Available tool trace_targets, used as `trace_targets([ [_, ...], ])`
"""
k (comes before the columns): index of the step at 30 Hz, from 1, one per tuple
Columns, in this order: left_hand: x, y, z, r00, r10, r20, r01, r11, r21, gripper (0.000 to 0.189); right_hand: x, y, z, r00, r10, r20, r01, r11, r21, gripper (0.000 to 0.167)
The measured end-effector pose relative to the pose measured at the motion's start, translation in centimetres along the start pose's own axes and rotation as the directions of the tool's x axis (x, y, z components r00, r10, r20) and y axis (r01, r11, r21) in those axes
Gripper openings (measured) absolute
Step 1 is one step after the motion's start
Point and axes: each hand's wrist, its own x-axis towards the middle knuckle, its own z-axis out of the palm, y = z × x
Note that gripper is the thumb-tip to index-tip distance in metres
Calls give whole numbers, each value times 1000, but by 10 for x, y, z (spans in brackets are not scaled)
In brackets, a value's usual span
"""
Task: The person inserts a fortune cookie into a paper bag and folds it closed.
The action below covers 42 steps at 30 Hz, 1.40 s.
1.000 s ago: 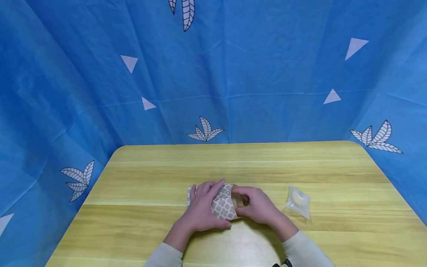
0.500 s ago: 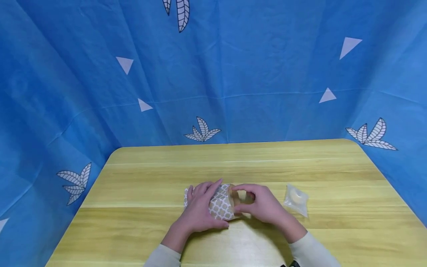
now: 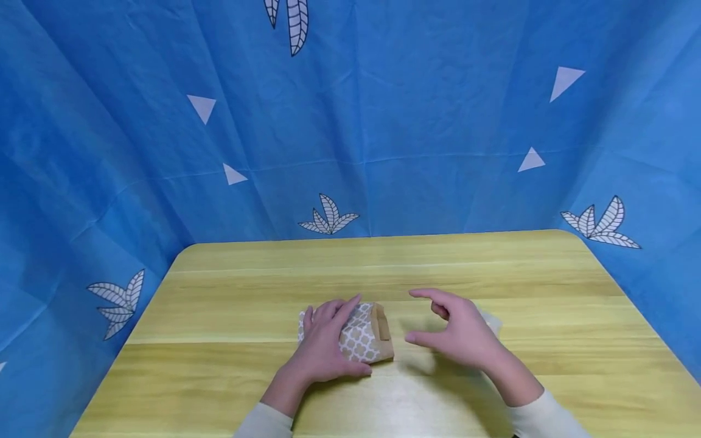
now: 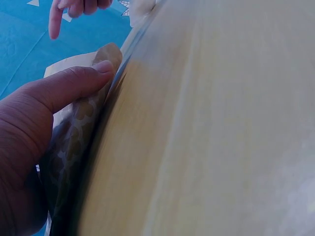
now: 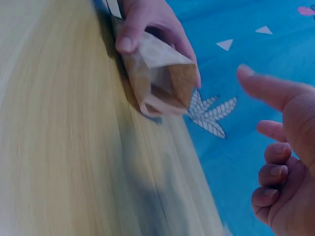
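A paper bag (image 3: 361, 337) with a white lattice print over brown lies flat on the table, its mouth toward the right. My left hand (image 3: 323, 347) holds it from above, thumb along the near side and fingers over the far side. The right wrist view shows the bag's mouth (image 5: 182, 83) standing apart, brown inside. Off to the right of that mouth, my right hand (image 3: 462, 331) hovers with nothing in it, thumb and index finger spread, the other fingers curled. Partly hidden behind it is a small clear packet (image 3: 493, 321).
The wood-grain table (image 3: 230, 389) reaches back to a blue curtain (image 3: 438, 121) printed with leaves and white triangles. The curtain also hangs along both sides of the table.
My right hand has left the bag's mouth and moved right, over toward the clear packet. My left hand keeps its hold on the bag.
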Motion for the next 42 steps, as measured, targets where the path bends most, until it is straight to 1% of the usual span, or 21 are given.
trace_targets([
  [2,-1,0,0,1000,-7,11,7,1000,-2,131,-5,4,-5,1000,-1,-12,1,1000,6,70],
  [5,-3,-1,-1,1000,-2,18,2,1000,-8,131,-10,10,-12,1000,-3,-30,3,1000,-4,76],
  [10,-2,0,-4,1000,15,11,-15,1000,-9,132,-18,19,-26,998,3,-55,-7,997,-72,82],
  [16,0,0,-4,1000,23,12,-23,1000,-11,131,-28,31,-41,997,53,-55,-59,991,-118,90],
  [24,0,-2,-2,999,34,-10,-34,999,5,131,-38,48,-53,994,84,-68,-92,988,-122,91],
  [29,0,-2,-2,999,35,-20,-35,999,2,131,-42,57,-60,992,112,-52,-118,985,-128,94],
  [38,1,0,-3,1000,29,-13,-29,1000,-7,131,-53,74,-68,988,152,-41,-155,980,-125,94],
  [42,1,0,-2,999,31,-7,-31,999,-9,131,-57,81,-69,984,175,-37,-179,973,-148,92],
])
